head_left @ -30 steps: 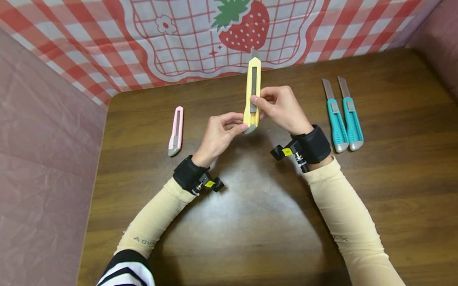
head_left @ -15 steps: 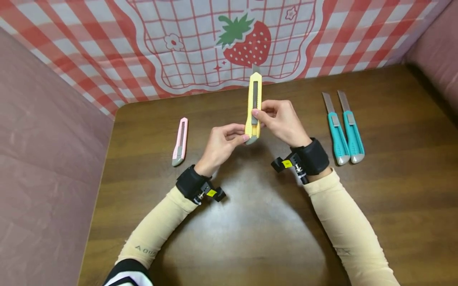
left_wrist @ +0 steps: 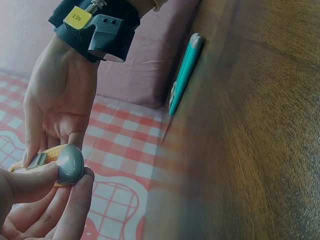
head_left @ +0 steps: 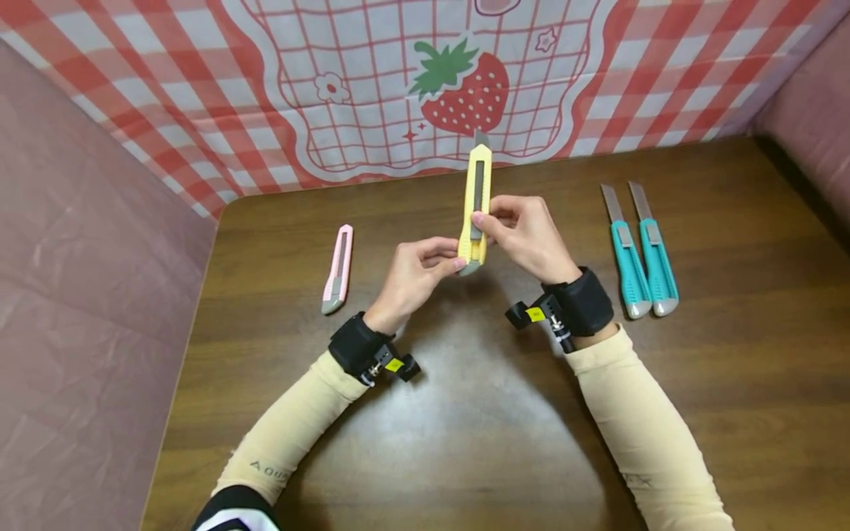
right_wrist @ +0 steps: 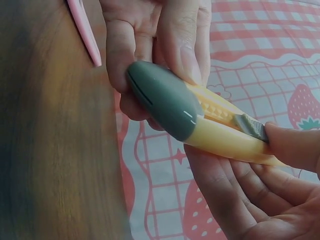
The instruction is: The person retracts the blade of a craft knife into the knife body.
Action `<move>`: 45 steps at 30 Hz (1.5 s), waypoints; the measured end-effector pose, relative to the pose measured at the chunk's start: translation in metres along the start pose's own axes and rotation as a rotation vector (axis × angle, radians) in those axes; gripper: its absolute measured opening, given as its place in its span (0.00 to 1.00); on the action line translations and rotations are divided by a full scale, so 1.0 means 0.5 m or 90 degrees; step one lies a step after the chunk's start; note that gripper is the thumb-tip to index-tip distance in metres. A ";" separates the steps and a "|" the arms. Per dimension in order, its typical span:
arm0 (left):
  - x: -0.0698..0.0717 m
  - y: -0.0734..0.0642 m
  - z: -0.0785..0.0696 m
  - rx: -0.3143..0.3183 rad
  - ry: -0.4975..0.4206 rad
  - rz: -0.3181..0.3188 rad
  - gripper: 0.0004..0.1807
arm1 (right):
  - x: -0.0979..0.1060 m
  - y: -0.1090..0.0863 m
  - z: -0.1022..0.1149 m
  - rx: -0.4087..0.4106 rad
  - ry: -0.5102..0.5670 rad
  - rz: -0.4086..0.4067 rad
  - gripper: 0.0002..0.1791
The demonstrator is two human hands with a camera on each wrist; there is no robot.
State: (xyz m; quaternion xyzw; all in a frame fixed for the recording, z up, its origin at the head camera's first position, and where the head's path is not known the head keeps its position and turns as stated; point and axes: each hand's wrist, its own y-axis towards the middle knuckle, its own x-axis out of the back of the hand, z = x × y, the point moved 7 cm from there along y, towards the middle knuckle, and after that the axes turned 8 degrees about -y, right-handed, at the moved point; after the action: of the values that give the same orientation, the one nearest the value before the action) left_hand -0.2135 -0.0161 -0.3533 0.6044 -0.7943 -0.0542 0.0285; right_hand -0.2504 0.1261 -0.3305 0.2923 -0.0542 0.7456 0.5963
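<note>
A yellow utility knife (head_left: 471, 228) is held up above the table between both hands, its short blade (head_left: 481, 138) sticking out at the far end. My left hand (head_left: 413, 276) pinches the grey end cap (right_wrist: 162, 100) between thumb and fingers. Higher on the body, my right hand (head_left: 527, 232) grips the knife, with the thumb against the grey slider (right_wrist: 251, 127). In the right wrist view the right fingers lie beneath the yellow body. The left wrist view shows the cap end close up, with the blade out of sight.
On the wooden table (head_left: 465, 413), a pink utility knife (head_left: 339, 269) lies at the left with no blade showing. Two teal utility knives (head_left: 631, 269) (head_left: 657, 269) lie side by side at the right, blades extended. A checked strawberry cloth (head_left: 319, 133) hangs behind the table.
The head view has tilted, so the table, knives and hands appear lower in the frame. Both hands keep the same grip on the yellow utility knife.
</note>
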 end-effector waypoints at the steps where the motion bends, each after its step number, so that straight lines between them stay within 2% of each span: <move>1: 0.001 0.000 0.000 0.000 -0.003 0.000 0.13 | 0.000 0.000 0.001 0.001 -0.001 -0.001 0.11; 8: 0.000 -0.001 -0.009 -0.001 0.014 -0.002 0.12 | 0.000 0.002 0.001 -0.003 -0.010 -0.007 0.10; 18: -0.003 0.000 -0.005 0.008 0.019 0.004 0.12 | 0.001 0.001 0.001 -0.004 -0.014 -0.001 0.09; 38: 0.001 -0.001 0.002 0.015 -0.009 0.007 0.12 | -0.003 0.001 -0.004 -0.018 -0.016 0.011 0.10; 40: 0.003 0.000 0.004 0.016 -0.011 0.004 0.12 | -0.004 0.000 -0.004 -0.023 -0.018 0.014 0.10; 45: 0.013 0.013 0.036 0.008 -0.013 -0.005 0.12 | -0.003 -0.004 0.022 -0.027 -0.030 0.015 0.09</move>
State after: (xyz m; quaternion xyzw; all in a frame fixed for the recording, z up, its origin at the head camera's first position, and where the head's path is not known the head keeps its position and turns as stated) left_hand -0.2232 -0.0198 -0.3704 0.6072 -0.7924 -0.0555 0.0160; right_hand -0.2445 0.1208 -0.3228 0.2964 -0.0874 0.7443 0.5920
